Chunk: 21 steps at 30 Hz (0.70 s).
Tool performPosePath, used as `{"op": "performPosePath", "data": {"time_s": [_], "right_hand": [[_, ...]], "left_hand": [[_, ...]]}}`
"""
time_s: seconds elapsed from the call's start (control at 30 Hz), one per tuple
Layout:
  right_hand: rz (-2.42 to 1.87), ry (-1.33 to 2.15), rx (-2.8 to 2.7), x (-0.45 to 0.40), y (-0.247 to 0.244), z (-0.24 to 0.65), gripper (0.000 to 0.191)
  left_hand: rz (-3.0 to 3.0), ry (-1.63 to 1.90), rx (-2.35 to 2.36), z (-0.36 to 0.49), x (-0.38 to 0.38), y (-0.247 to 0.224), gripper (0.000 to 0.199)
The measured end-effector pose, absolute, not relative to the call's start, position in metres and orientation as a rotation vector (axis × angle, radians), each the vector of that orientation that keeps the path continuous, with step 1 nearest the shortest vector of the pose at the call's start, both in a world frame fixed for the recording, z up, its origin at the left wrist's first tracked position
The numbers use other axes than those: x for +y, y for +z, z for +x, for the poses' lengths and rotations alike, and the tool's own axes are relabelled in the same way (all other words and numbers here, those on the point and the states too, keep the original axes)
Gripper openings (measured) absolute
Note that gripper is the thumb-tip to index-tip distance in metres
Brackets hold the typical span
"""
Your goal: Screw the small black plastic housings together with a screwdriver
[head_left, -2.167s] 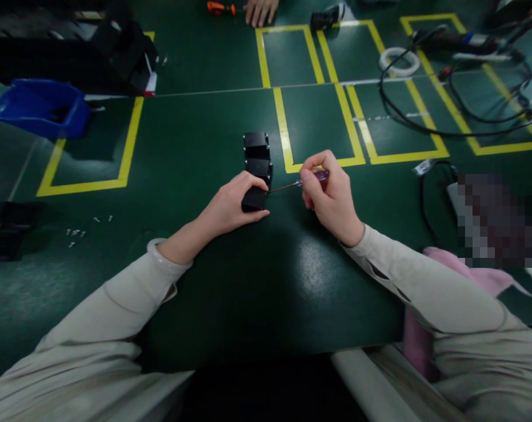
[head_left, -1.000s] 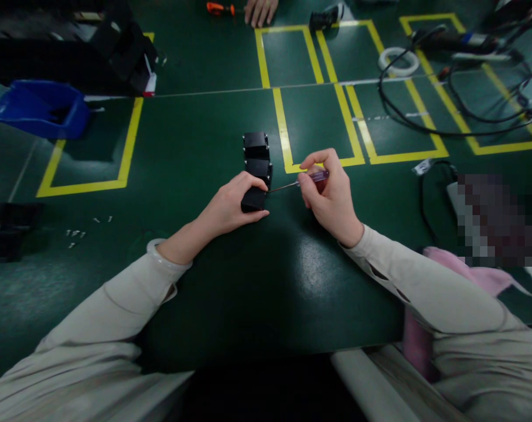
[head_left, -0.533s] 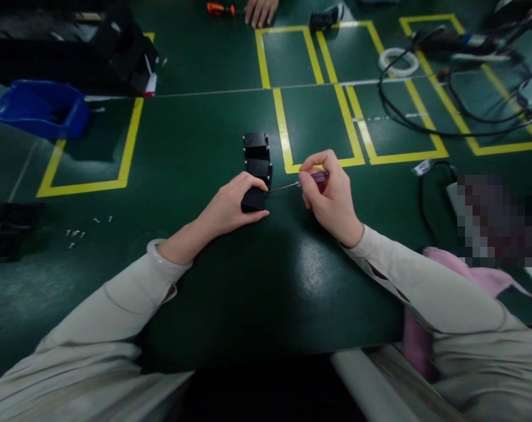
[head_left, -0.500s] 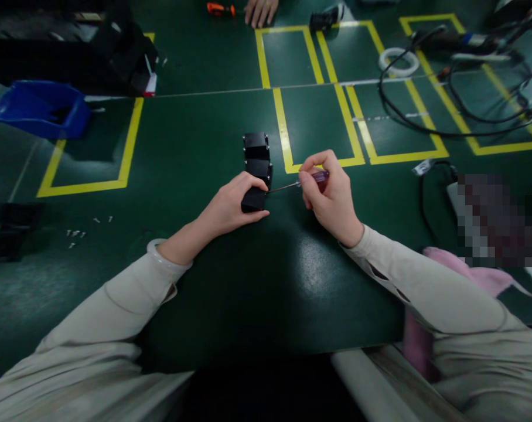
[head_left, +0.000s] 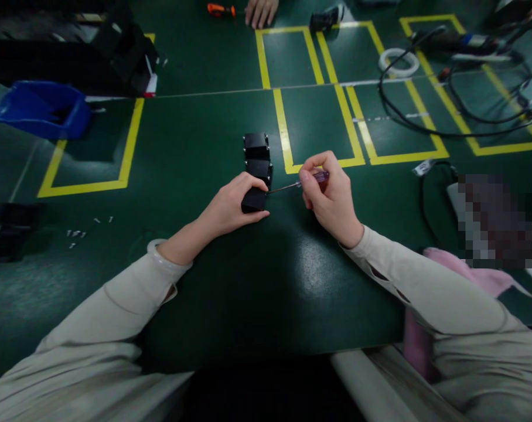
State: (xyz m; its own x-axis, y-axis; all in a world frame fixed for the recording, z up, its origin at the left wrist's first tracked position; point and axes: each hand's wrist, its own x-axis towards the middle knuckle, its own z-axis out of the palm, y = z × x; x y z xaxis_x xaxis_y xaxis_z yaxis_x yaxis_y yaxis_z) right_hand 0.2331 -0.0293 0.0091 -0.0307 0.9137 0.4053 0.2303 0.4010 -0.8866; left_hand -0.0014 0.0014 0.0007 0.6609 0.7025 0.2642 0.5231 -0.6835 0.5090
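Note:
My left hand (head_left: 233,205) grips a small black block (head_left: 253,201) between thumb and fingers, holding it on the green table. In my right hand (head_left: 330,193) is a screwdriver (head_left: 321,176) with a clear purplish handle. Its thin shaft points left, and the tip meets the right side of the block near my left fingertip. Two more black blocks, a nearer one (head_left: 258,169) and a farther one (head_left: 256,142), stand in line beyond the held block. Small shiny screws show at their sides.
Several loose screws (head_left: 76,234) lie on the left. Beyond them are a blue bin (head_left: 41,110) and black parts. Across the table are another person's hand (head_left: 261,12) and an orange screwdriver (head_left: 221,9). Black cables (head_left: 393,108), a white ring (head_left: 398,62) and pink cloth (head_left: 468,272) lie right.

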Motion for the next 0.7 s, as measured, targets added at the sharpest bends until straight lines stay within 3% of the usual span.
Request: {"op": "performPosePath", "data": {"time_s": [0.43,0.7], "right_hand": [[-1.063,0.734,-1.529,-0.0294,0.0081,0.2333,0.008],[-1.072,0.725,-1.537,-0.0299,0.0115,0.2333,0.022]], "left_hand": [[2.5,0.655,0.947,-0.0016,0.0012,-0.0001,0.038],[2.495,0.662,0.954,-0.0009,0.0012,-0.0002,0.037]]}}
